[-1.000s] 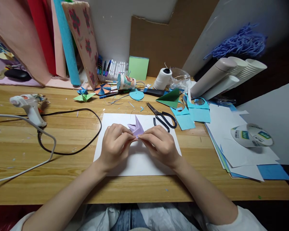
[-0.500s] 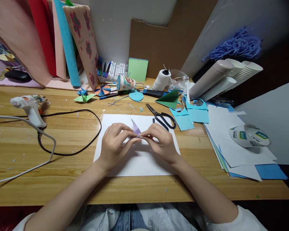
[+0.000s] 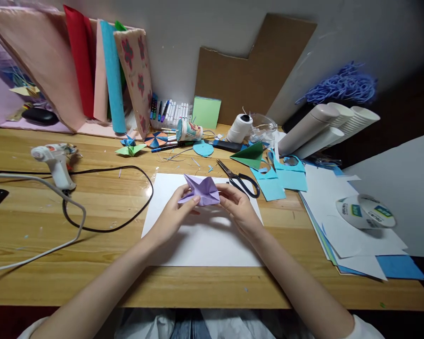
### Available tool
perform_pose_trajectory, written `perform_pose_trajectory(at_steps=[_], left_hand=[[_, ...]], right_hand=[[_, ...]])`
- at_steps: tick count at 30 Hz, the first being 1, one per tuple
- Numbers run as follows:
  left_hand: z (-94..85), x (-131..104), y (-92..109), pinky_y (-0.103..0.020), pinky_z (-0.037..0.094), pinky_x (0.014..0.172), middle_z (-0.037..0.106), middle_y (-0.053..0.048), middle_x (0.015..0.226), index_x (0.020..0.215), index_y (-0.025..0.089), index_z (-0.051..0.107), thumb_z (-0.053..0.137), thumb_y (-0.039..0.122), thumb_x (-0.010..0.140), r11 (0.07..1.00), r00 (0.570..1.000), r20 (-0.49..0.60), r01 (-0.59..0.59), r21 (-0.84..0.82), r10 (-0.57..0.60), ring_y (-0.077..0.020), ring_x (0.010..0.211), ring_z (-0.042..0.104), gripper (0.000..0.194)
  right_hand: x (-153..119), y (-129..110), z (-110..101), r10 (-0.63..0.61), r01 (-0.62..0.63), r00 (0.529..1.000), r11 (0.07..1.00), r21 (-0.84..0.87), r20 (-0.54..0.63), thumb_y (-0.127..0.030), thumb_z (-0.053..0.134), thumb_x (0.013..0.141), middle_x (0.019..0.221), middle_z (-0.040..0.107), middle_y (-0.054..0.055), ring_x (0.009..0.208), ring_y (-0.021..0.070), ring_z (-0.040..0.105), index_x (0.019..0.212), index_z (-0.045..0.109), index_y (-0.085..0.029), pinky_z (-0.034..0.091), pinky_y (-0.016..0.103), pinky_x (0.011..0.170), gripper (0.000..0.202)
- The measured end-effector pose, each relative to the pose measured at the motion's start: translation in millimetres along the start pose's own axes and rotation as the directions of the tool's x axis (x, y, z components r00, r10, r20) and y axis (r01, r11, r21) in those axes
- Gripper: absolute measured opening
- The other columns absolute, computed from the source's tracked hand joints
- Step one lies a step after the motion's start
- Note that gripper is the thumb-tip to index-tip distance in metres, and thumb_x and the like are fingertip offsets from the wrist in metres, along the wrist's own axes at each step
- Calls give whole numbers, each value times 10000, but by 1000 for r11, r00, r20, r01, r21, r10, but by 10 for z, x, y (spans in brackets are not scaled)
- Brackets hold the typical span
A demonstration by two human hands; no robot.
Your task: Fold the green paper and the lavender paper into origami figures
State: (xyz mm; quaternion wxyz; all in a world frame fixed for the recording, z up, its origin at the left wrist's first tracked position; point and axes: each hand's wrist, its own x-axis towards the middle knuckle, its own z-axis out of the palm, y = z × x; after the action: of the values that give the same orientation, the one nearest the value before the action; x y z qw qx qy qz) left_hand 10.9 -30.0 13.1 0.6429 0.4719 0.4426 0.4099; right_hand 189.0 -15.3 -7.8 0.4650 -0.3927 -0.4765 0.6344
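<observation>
Between my two hands, above a white sheet of paper, is a piece of folded purple paper with pointed corners and creases, partly opened out. My left hand grips its left side, the thumb lying on top and the other fingers mostly underneath. At the right edge, my right hand pinches the paper between thumb and fingers. Black-handled scissors lie just beyond my right hand, overlapping the sheet's upper right corner.
A glue gun and its black cable lie on the left. Behind are markers, a thread spool and a green folded paper. Blue cut paper and a paper stack with a tape roll sit right.
The purple paper went from a narrow folded point to a wider, spread shape. Both hands moved slightly apart, from pinching together at its lower edge to holding its two sides. The view tilted upward.
</observation>
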Motion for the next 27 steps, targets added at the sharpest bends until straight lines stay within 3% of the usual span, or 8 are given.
perform_pose_trajectory(at_steps=[5, 9, 14, 21, 25, 27], left_hand=[[-11, -5, -34, -284, 464, 757, 568, -69, 1160, 1176, 191, 488, 503, 325, 834, 992, 996, -86, -24, 122, 35, -183, 911, 570, 367], [-18, -7, -57, -266, 435, 771, 574, -55, 1149, 1201, 214, 501, 494, 283, 834, 978, 994, -87, -52, 200, 71, -189, 950, 551, 373], [-40, 19, -73, -247, 430, 639, 617, -45, 959, 1200, 217, 531, 517, 275, 809, 986, 998, -57, -15, 168, 24, -170, 790, 555, 395], [-51, 46, -85, -204, 372, 542, 557, -9, 769, 1225, 177, 516, 531, 362, 820, 999, 998, -52, 38, 23, -37, -96, 611, 458, 445], [-43, 21, -62, -191, 368, 527, 480, 29, 689, 1329, 210, 407, 548, 417, 811, 999, 992, -126, -26, 35, 31, -81, 574, 430, 575], [-40, 12, -40, -182, 383, 545, 513, 25, 727, 1345, 244, 382, 560, 403, 809, 996, 986, -143, -78, 40, 83, -76, 591, 450, 587]], right_hand=[[-21, -43, 7, -48, 50, 999, 983, -176, 18, -348, 691, 721, 1068, 612, 39, 878, 166, 600, 1012, 643, -266, 517, 282, 735, 306], [-51, -58, 46, -123, 86, 988, 939, -333, -91, -324, 670, 743, 862, 612, 38, 767, 153, 599, 824, 663, -193, 503, 263, 674, 154], [-41, -56, 48, -91, 18, 980, 928, -371, -178, -370, 640, 759, 662, 579, 9, 615, 136, 587, 675, 599, -158, 472, 254, 590, 232], [-41, -55, 49, -77, 25, 990, 918, -397, -115, -379, 612, 782, 694, 593, 19, 655, 145, 589, 742, 613, -157, 478, 261, 602, 226], [-71, -55, 66, -145, 100, 988, 871, -481, -58, -366, 583, 813, 796, 597, 41, 726, 155, 587, 808, 640, -162, 485, 267, 640, 211], [-77, -57, 69, -168, 125, 985, 845, -521, -36, -362, 575, 821, 811, 596, 44, 746, 159, 582, 823, 644, -165, 487, 268, 651, 208]])
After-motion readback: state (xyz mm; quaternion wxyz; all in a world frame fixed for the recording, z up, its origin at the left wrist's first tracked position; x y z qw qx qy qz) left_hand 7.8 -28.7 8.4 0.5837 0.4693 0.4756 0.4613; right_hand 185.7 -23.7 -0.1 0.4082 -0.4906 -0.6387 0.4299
